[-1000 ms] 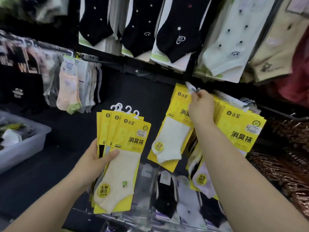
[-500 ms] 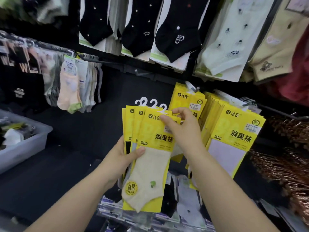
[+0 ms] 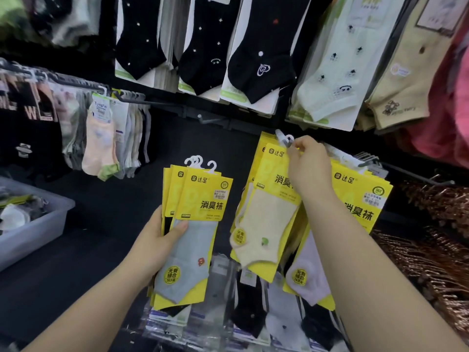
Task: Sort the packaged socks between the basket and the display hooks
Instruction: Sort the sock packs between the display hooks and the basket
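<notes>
A black display wall [image 3: 106, 199], hung with socks, fills the frame. A grey basket [image 3: 38, 232] sits at the left edge. At centre, the left hand [image 3: 154, 240] grips fanned yellow packs [image 3: 200, 199]. To their right, the right hand [image 3: 308, 168] pinches a cream-sock pack [image 3: 266, 224] at its hook [image 3: 285, 139].

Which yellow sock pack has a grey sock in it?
The front yellow pack in the left hand; packs to its right show a cream sock and a lilac sock.
</notes>
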